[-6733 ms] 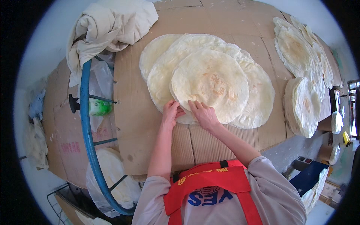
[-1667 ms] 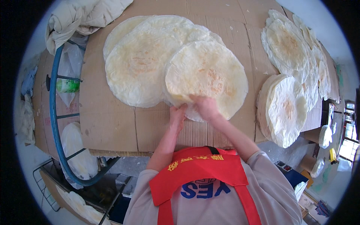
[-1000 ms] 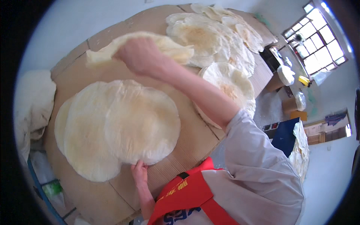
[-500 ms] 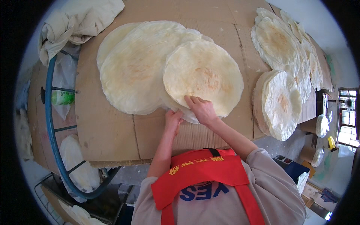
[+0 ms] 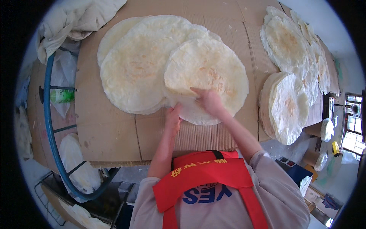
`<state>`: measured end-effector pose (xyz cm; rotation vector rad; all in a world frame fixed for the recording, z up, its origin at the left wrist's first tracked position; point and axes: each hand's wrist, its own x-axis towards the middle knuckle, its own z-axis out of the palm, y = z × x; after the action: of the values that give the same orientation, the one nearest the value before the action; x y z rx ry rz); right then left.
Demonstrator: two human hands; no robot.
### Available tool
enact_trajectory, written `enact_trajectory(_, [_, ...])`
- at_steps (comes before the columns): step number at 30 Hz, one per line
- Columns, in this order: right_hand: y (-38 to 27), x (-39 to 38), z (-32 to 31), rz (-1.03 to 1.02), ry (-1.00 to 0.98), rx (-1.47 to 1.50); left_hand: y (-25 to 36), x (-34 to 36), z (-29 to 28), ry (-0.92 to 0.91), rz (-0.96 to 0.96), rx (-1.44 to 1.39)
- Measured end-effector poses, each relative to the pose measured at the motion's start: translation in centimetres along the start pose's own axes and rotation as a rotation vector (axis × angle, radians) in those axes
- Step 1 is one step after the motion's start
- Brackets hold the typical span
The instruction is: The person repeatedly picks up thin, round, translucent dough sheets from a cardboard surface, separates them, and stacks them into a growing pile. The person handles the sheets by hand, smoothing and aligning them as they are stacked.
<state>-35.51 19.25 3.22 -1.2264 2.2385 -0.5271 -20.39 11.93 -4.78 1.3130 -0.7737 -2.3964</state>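
Note:
Thin, pale round flatbreads lie overlapped in the middle on the cardboard-covered table point(image 5: 106, 137): larger sheets point(image 5: 133, 65) at left and a smaller, browned one point(image 5: 206, 65) on top at right. My right hand point(image 5: 209, 102) is closed on the top sheet's lower edge, which is raised and folded back, somewhat blurred. Just left of it, my left hand point(image 5: 173, 116) pinches the near edge of the sheets beneath, its fingertips partly hidden.
A thick round stack point(image 5: 284, 107) and more spread flatbreads point(image 5: 286, 38) lie at right. At left are a blue metal frame point(image 5: 49, 114), plastic bags with a green item point(image 5: 61, 95), and bunched cream cloth point(image 5: 65, 19). Below the table's near edge is floor point(image 5: 133, 175).
A second ago my right arm was swung upward with a sheet; it is back at the near edge. Since half a second ago it has moved slightly up, lifting the top sheet's edge.

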Motion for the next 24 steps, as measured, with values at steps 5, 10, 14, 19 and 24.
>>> enact_trajectory(5, [5.6, 5.8, -9.9, 0.157, -0.091, 0.27, 0.1, 0.3, -0.5, 0.022, -0.047, -0.023])
enact_trajectory(10, [6.4, 8.4, -21.4, 0.117, 0.244, 0.1, 0.0, -0.3, -0.1, 0.057, 0.01, -0.06])
enact_trajectory(14, [0.9, 7.1, -30.9, 0.104, 0.253, -0.18, 0.0, -0.7, 0.0, 0.023, -0.003, -0.055])
enact_trajectory(19, [-5.5, 3.6, -31.0, -0.134, 0.375, -0.35, -0.3, -1.6, -0.2, -0.037, -0.001, 0.012])
enact_trajectory(24, [-6.9, 0.4, -15.7, -0.249, 0.221, -0.684, 0.4, -2.5, 0.3, 0.006, 0.037, 0.117])
